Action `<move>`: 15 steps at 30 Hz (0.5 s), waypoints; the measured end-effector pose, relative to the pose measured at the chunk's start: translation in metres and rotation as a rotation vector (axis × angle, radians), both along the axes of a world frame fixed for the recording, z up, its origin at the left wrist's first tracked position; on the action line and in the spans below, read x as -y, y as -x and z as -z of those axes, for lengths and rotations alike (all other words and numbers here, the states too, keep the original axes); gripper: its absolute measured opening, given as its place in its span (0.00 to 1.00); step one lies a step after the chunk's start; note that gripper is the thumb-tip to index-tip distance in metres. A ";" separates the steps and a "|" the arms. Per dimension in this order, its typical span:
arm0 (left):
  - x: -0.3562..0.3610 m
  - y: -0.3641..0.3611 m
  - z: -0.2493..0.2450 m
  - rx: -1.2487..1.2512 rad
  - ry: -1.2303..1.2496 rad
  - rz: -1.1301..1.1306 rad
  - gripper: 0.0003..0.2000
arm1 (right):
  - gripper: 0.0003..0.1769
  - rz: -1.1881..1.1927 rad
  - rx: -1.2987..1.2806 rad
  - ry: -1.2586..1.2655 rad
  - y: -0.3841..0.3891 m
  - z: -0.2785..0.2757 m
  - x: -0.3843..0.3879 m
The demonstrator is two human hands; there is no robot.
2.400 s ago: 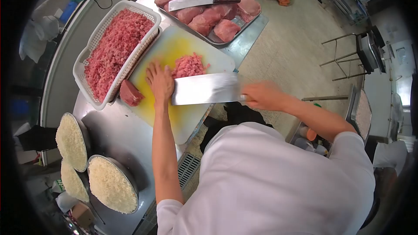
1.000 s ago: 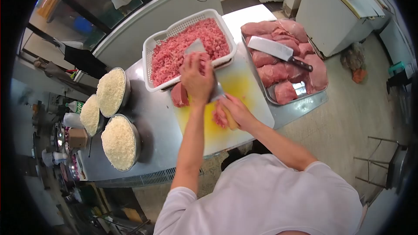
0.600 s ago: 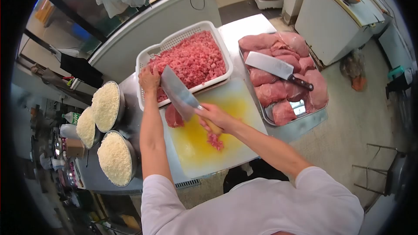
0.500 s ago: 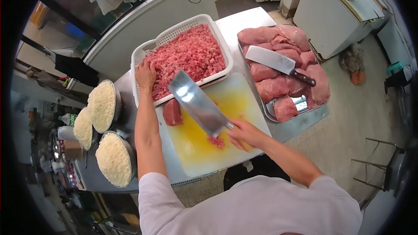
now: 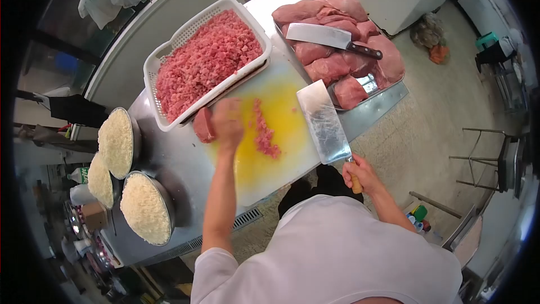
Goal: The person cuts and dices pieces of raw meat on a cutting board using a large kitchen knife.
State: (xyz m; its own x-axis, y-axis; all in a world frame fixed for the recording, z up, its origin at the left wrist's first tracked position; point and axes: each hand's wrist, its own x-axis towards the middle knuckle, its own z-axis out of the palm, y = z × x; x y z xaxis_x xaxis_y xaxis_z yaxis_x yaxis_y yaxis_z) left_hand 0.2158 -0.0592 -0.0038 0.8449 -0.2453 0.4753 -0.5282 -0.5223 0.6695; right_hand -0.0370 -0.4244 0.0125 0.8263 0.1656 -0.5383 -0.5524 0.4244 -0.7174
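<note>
My right hand (image 5: 359, 173) grips the wooden handle of a cleaver (image 5: 324, 122), its broad blade raised over the right edge of the yellow-stained cutting board (image 5: 287, 135). My left hand (image 5: 228, 124) is blurred with motion above the board's left part, beside a chunk of raw meat (image 5: 202, 125); whether it holds anything I cannot make out. A short line of diced meat (image 5: 263, 134) lies in the board's middle. A white basket (image 5: 169, 50) heaped with diced meat stands behind the board.
A metal tray (image 5: 382, 98) of large raw meat pieces sits at the right, with a second cleaver (image 5: 329, 38) lying on top. Three metal bowls of white shreds (image 5: 145, 209) stand at the left. The counter edge runs below the board, with floor and metal stands to the right.
The left hand left the basket and swung down over the board. The right hand drew the cleaver to the board's right edge. The diced bits now lie in a line.
</note>
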 end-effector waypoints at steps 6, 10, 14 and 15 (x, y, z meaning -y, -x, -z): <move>0.049 0.036 0.036 -0.048 -0.316 0.152 0.22 | 0.12 0.085 -0.017 -0.012 0.008 0.020 -0.020; 0.044 0.108 0.017 -0.087 -0.327 0.159 0.28 | 0.14 -0.002 -0.027 0.011 -0.006 0.013 -0.036; 0.072 0.145 0.023 -0.053 -0.262 -0.190 0.32 | 0.15 -0.193 -0.017 0.025 -0.008 0.007 -0.079; 0.081 0.139 0.023 -0.045 -0.200 -0.304 0.32 | 0.15 -0.194 -0.008 0.025 -0.009 0.008 -0.092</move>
State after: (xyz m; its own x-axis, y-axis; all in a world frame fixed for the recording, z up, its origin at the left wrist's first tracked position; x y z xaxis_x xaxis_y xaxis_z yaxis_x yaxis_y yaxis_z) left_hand 0.0768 -0.1404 -0.0271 0.9124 -0.0643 0.4042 -0.3014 -0.7737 0.5572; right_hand -0.0282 -0.3319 0.0047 0.7759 0.3077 -0.5507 -0.6279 0.2921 -0.7214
